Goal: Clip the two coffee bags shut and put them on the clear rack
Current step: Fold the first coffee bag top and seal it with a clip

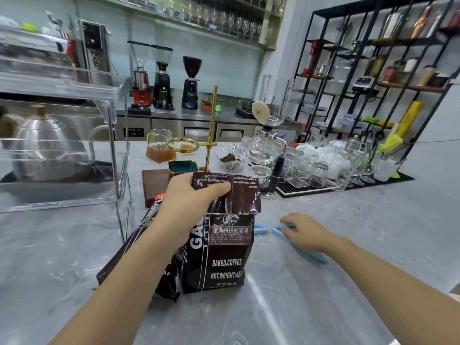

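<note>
Grey marble table (pixel 323 282) in a coffee bar; grinders & glassware at the back, clear rack (pixel 62 185) at left of frame, kettle seen thru it.

Progress, judging by how things lie: early. No clip on either bag, nothing from the task on the rack. Front bag (pixel 224 250) stands at centre w/ its top folded over. 2nd bag (pixel 139 245) leans behind it to the left, mostly hidden by the forearm; can't tell if its top is folded. Two blue clips lie on the table right of centre: one (pixel 261 229) just beside the front bag, other (pixel 298 241) under the right hand. Left to do: clip bag 1, clip bag 2, move both to the rack.

Left hand (pixel 191 195): closed on the folded top of the front bag, thumb on the near face, fingers wrapped behind, pinning the fold. Forearm runs up from lower left of frame.

Right hand (pixel 306 232): palm down, low over the table, fingers on the far end of the long clip. Looks like it's closing on it, but can't tell if it's gripped or only touched. Arm enters from lower right.
</note>
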### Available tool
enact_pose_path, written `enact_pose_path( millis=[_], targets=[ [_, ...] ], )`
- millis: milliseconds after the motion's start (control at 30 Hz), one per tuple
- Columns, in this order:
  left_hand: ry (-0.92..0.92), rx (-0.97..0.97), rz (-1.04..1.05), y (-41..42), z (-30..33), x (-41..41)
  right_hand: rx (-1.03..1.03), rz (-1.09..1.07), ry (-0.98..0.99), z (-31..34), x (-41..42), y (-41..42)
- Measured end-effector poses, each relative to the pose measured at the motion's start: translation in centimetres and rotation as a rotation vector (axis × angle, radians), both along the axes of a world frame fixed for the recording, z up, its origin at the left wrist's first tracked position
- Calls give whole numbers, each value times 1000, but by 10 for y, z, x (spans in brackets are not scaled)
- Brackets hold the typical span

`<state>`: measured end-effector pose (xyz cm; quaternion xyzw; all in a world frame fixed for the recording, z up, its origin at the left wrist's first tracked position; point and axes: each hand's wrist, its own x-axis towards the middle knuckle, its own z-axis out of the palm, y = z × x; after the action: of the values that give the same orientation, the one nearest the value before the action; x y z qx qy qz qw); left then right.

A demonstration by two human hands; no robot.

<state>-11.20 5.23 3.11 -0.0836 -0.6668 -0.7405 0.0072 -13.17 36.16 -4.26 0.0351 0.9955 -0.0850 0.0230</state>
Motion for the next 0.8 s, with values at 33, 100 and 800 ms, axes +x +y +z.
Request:
enact_pose_path(
  millis=[33, 100, 800],
  targets=[
    [-1, -2, -1, 0, -1, -1, 32, 23, -16, 0, 0, -1],
    [-1, -4, -2, 0, -1, -2, 65, 71, -7, -1, 2, -1],
    [-2, 7, -26, -3, -5, -5, 26, 323, 310, -6, 30, 1]
  ],
)
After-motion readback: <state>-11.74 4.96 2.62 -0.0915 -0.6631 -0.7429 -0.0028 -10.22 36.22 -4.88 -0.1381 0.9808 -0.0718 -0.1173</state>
